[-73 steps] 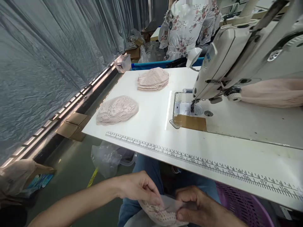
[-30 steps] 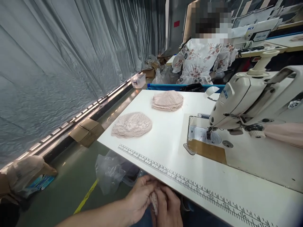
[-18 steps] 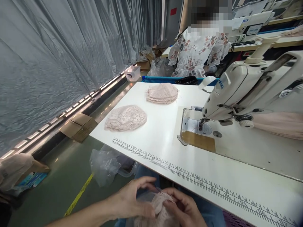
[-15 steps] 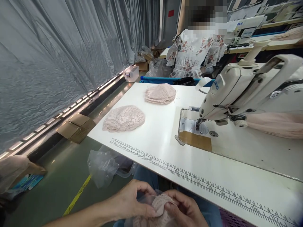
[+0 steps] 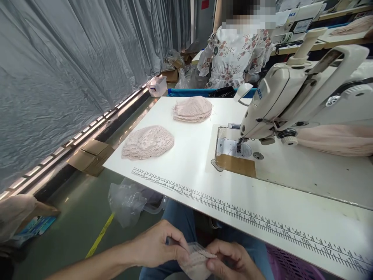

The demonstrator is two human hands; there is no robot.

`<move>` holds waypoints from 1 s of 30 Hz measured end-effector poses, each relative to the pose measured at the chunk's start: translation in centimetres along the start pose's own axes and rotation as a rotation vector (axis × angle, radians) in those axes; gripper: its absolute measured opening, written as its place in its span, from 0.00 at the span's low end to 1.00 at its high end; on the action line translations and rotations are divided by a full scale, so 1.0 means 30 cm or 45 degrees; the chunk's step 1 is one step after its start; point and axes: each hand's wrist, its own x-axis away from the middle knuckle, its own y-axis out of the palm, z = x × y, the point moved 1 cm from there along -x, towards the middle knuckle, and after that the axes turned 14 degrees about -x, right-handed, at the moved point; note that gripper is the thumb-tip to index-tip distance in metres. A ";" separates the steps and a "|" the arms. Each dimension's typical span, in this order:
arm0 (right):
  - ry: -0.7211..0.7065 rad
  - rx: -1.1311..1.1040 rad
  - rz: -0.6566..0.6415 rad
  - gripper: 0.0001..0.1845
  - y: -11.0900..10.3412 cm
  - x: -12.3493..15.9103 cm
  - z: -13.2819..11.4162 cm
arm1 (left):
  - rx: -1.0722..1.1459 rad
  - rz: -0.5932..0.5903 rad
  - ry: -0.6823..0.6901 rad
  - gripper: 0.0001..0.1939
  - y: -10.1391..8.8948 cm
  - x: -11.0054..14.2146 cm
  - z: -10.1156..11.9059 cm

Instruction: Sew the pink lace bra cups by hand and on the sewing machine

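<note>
Over my lap, below the table's front edge, both hands pinch a small piece of pale pink lace fabric (image 5: 197,265). My left hand (image 5: 163,245) grips its left side between thumb and fingers. On its right edge, my right hand (image 5: 230,258) is closed, thumb pressed along the lace border. On the white table (image 5: 186,155) lie a stack of scalloped lace pieces (image 5: 148,143) at the left and a stack of plain pink pieces (image 5: 192,109) behind it. To the right stands a white sewing machine (image 5: 279,97), its needle and presser foot (image 5: 239,146) over the metal plate.
A printed ruler (image 5: 212,202) runs along the table's front edge. More pink fabric (image 5: 335,140) lies behind the machine head. A cardboard box (image 5: 91,157) and clear plastic bags (image 5: 126,202) are on the floor at left. A purple basket (image 5: 291,264) stands below right. A person (image 5: 230,58) sits ahead.
The lace piece has been turned and drawn flatter between my hands, its scalloped edge now pointing right. Both hands still hold it. The camera view has shifted slightly.
</note>
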 end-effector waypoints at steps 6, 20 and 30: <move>-0.028 -0.018 -0.052 0.23 0.006 -0.013 0.009 | -0.086 -0.045 -0.069 0.16 -0.002 -0.005 0.004; -0.065 0.028 -0.017 0.21 0.010 -0.011 0.014 | -0.125 -0.074 -0.131 0.11 0.028 -0.014 0.008; -0.036 0.040 -0.011 0.23 0.009 -0.028 0.008 | 0.019 -0.200 -0.205 0.12 0.014 -0.012 0.003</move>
